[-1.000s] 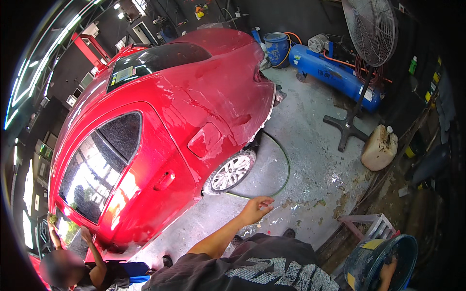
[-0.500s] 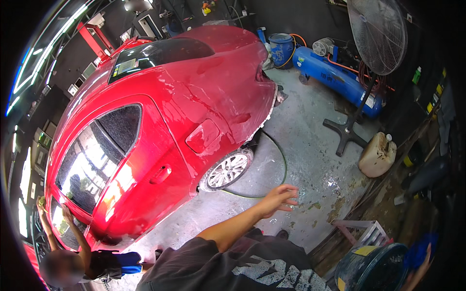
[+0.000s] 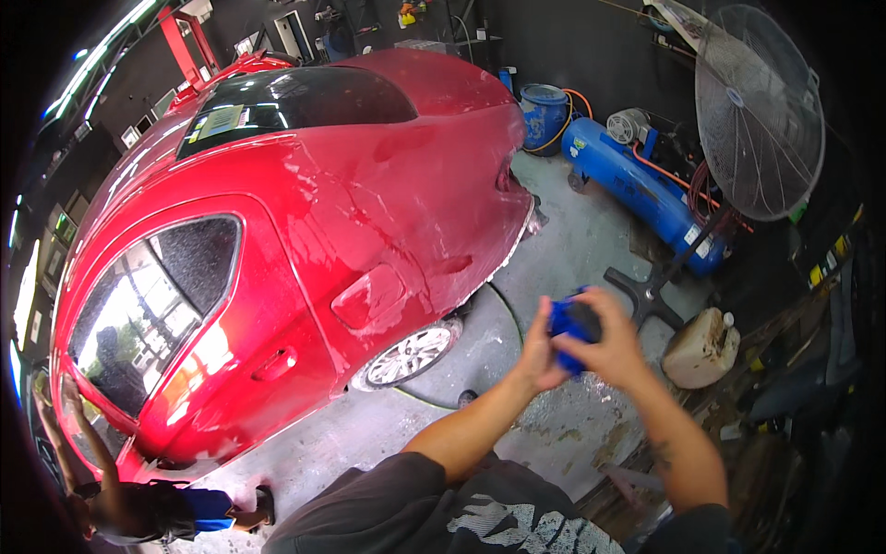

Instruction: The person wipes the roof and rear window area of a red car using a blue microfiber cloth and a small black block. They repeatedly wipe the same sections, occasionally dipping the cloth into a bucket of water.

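Observation:
In front of me, at chest level, both my hands are closed on a blue piece with a dark face (image 3: 574, 325); it could be a cloth or a pad, but blur hides its exact kind. My left hand (image 3: 538, 355) grips its left side, and my right hand (image 3: 616, 343) wraps its right side with the thumb across it. Beyond my hands stands a red car (image 3: 360, 203), its rear side dull, wet and streaked around the fuel flap (image 3: 369, 295). Its rear wheel (image 3: 411, 355) is just left of my hands. Neither hand touches the car.
A co-worker (image 3: 138, 508) at the lower left has both hands against the car's side. On the right are a blue air compressor (image 3: 637, 189), a standing fan (image 3: 761, 120) and a stained plastic jerrycan (image 3: 700, 349). A blue drum (image 3: 543, 115) stands behind. A hose (image 3: 510, 314) lies near the wheel.
My right hand has come up from beside the bucket at the lower right, bringing the blue piece. My left hand, open before, has closed on it. The view has shifted.

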Demonstrator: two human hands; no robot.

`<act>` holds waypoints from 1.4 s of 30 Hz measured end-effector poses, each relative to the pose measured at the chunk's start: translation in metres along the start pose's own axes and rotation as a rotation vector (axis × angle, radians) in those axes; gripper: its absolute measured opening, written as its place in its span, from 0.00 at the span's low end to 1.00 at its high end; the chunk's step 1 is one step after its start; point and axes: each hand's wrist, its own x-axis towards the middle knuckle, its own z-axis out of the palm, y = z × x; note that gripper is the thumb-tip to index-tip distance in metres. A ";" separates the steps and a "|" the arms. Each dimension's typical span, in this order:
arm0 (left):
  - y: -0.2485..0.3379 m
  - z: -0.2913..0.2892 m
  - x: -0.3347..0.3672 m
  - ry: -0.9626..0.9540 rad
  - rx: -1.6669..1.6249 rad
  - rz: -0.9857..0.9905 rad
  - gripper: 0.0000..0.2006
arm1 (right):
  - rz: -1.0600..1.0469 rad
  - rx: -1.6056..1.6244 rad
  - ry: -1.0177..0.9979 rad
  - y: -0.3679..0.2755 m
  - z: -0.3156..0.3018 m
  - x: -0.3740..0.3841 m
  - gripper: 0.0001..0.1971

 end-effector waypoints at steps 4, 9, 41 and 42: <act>0.107 -0.094 0.004 0.122 -0.092 0.199 0.37 | 0.097 0.252 -0.216 0.005 0.100 0.086 0.25; 0.246 -0.100 -0.010 0.270 0.236 0.338 0.37 | 0.221 0.480 0.016 0.054 0.125 0.149 0.21; 0.412 -0.002 0.409 0.808 2.817 1.091 0.18 | 0.642 0.322 -0.124 0.497 0.019 0.459 0.10; 0.413 -0.002 0.424 0.744 2.834 1.042 0.17 | 0.649 0.432 -0.048 0.502 0.023 0.467 0.12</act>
